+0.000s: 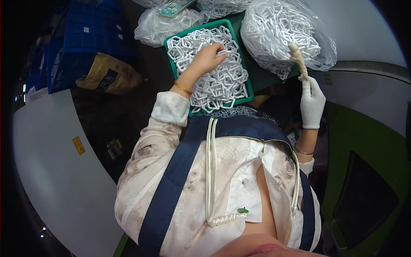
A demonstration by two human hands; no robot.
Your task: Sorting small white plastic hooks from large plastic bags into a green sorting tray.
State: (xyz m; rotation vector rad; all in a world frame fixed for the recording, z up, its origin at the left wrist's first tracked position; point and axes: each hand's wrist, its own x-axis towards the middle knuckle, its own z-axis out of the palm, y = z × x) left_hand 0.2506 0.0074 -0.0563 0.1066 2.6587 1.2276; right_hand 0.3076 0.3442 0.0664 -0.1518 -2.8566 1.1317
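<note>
My bare left hand (207,59) is over a green tray (251,97) heaped with white, angular ring-like links (218,88). Its fingertips are pinched together at one white link (222,53), among the others on the heap. On the right, my right hand (312,103), in a white knit glove, is closed around the lower end of a beige, knobbly stick (297,58) with a rounded tip. The stick points up and away, in front of a clear plastic bag (327,53) full of the same white links. What kind of tool it is I cannot tell.
More clear bags (150,25) of white links stand beyond the tray, one with a patterned packet (176,7) on top. At the left are blue crates (92,38) and a brown paper sack (113,75). A pale curved panel (55,171) stands left of me.
</note>
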